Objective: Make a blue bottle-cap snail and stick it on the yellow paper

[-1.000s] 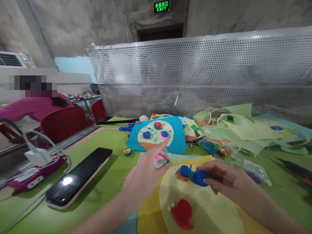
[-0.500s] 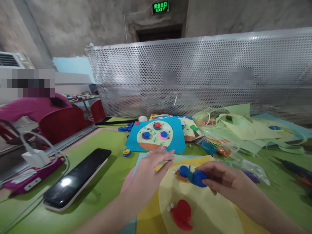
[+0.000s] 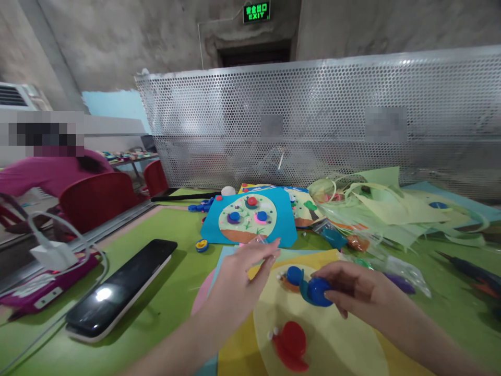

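Note:
My right hand (image 3: pixel 358 287) pinches a snail-shaped piece made of a blue bottle cap (image 3: pixel 319 291) and a curved teal strip, above a yellow sheet with a pale oval (image 3: pixel 332 339). My left hand (image 3: pixel 245 269) hovers over the sheet's upper left, its thumb and forefinger nearly together; anything between them is too small to make out. On the oval lies a red snail (image 3: pixel 293 339) with two small white balls at its head. Just left of the held piece, another snail with a blue cap (image 3: pixel 294 275) and brownish body is on the oval, partly covered.
A blue card with three cap snails (image 3: pixel 287 224) lies behind my hands. To the left are a phone (image 3: pixel 125 287), a purple power strip (image 3: pixel 39 287) and a yellow-and-blue cap (image 3: pixel 201 245). Paper strips (image 3: pixel 376 198), plastic bags and a dark pointed tool (image 3: pixel 469 271) lie right. A person in pink sits far left.
The blue-cap piece in my right hand has tilted and dropped slightly, so its teal strip now shows curving under the cap. My left hand stays almost where it was.

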{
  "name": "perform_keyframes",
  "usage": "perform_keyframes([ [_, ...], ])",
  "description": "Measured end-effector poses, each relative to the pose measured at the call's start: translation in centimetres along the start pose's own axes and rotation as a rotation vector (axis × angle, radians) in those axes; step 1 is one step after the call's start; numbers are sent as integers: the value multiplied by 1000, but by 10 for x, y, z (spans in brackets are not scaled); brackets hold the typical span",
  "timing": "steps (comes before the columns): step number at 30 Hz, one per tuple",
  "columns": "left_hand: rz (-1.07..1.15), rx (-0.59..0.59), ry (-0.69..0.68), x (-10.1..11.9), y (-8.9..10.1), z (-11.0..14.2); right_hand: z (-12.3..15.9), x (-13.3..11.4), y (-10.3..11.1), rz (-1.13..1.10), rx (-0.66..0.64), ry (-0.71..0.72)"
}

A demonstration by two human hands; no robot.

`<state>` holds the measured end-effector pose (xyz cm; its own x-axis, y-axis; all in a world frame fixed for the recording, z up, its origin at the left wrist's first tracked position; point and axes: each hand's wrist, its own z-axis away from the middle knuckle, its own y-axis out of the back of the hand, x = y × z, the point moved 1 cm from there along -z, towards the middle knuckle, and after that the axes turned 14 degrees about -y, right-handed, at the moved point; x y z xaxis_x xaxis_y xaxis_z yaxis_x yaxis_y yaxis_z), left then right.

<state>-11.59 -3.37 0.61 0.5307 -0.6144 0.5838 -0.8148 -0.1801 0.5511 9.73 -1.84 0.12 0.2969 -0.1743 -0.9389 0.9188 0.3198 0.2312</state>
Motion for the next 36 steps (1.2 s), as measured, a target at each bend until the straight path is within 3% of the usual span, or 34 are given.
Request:
perform_keyframes([
  [9,74,71,129,6,5,1,2,0,0,43,-43,17],
  [15,100,-30,233,6,5,0,1,4,0,46,-58,29],
  [24,118,-86,242,3,-1,1,2,2,4,52,-223,-38],
  [29,120,-145,200,1,-1,0,4,0,2,54,-241,-55],
  [36,2,-116,211,3,0,1,5,0,1,43,-259,-48],
])
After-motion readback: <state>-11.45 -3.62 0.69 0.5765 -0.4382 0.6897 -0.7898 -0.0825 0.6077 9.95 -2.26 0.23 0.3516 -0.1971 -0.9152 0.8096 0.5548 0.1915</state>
